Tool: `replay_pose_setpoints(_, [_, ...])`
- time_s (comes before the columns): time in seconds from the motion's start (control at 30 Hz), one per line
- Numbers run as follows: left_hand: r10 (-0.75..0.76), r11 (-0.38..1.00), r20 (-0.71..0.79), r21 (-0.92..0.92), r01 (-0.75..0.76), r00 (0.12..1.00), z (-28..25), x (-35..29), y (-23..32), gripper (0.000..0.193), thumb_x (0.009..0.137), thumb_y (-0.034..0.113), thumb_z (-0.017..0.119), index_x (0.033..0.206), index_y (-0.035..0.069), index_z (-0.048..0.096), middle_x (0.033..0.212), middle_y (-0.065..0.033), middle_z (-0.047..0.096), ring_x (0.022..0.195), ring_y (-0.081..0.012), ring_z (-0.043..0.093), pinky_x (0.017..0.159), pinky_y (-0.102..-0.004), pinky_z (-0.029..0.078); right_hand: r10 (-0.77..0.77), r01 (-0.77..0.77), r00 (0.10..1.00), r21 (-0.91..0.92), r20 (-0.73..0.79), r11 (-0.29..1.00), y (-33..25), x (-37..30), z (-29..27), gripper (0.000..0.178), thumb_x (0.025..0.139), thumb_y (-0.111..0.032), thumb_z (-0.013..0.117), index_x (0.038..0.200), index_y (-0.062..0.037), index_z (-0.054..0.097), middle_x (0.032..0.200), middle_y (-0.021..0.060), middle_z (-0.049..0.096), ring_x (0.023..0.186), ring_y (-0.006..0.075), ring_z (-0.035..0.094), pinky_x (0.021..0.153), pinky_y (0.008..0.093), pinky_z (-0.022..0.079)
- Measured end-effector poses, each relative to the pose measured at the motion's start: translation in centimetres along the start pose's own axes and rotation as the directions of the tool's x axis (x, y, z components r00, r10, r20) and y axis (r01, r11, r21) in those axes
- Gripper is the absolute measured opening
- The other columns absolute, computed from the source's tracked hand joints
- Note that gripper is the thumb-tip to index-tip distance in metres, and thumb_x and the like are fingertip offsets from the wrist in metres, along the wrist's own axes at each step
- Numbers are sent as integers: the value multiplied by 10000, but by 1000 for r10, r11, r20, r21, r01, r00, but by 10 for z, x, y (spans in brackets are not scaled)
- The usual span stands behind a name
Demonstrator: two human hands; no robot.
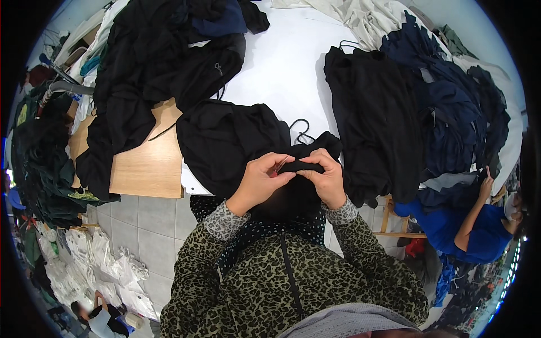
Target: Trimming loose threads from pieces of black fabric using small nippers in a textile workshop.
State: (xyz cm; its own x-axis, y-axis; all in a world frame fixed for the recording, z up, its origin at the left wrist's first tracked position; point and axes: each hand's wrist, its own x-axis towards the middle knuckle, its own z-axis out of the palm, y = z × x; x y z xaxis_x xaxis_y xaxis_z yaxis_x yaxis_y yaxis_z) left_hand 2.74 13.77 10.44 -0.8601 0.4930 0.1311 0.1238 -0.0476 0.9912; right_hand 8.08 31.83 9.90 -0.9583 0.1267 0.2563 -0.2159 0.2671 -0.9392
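Observation:
A black garment with a dark drawcord lies at the table's near edge and hangs toward my lap. My left hand is closed at its raised edge, thumb and fingers pinched together. Between those fingers shows a small, thin reddish object whose kind I cannot make out. Close beside it, my right hand pinches a folded edge of the same black cloth between thumb and fingers. The fingertips of both hands nearly meet over the fold.
Black garments are heaped at the left, partly over a wooden board. Right of my hands lies a black garment stack, with navy garments beyond. A person in blue works at the right. White bundles lie at lower left.

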Motion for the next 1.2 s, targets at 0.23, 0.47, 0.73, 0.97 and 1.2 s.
replay_pose_setpoints(0.23, [-194, 977, 101, -74, 202, 976, -4, 4, -5, 220, 780, 51, 729, 977, -4, 645, 672, 63, 528, 568, -2, 416, 514, -162, 344, 201, -196, 979, 372, 27, 907, -1, -4, 9, 136, 746, 59, 696, 850, -1, 632, 822, 0, 548, 775, 102, 529, 710, 226, 425])
replay_pose_setpoints(0.47, [-467, 764, 220, -388, 516, 857, -6, 8, -13, 199, 808, 61, 711, 973, 2, 618, 642, 48, 523, 484, -26, 425, 414, -171, 298, 451, -404, 886, 659, 109, 634, 7, -10, 21, 128, 830, 16, 654, 925, -27, 579, 891, 0, 564, 846, 99, 547, 794, 234, 443])
replay_pose_setpoints(0.73, [-463, 839, -42, -341, 423, 885, 13, 1, -13, 152, 816, 79, 710, 905, 7, 611, 781, 17, 554, 543, -29, 451, 445, -181, 336, 419, -349, 902, 744, 102, 571, 6, -6, 29, 99, 885, 10, 587, 931, -36, 512, 1106, 104, 626, 1029, 144, 564, 931, 276, 434])
replay_pose_setpoints(0.97, [14, 999, -99, 49, -9, 995, 4, -1, -24, 121, 836, 86, 686, 852, 7, 596, 721, 26, 568, 537, -26, 472, 419, -168, 356, 383, -319, 922, 657, 50, 683, 10, -4, 19, 126, 863, 13, 620, 922, -28, 516, 964, 91, 652, 875, 125, 606, 825, 246, 479])
replay_pose_setpoints(1.2, [-56, 969, 246, 248, -7, 968, -19, 31, 10, 156, 885, 113, 617, 943, -26, 657, 759, -27, 641, 597, -52, 537, 537, -206, 429, 441, -483, 869, 576, 223, 660, 10, 1, 4, 125, 831, 13, 663, 912, -9, 571, 874, 1, 606, 801, 63, 563, 744, 200, 466])
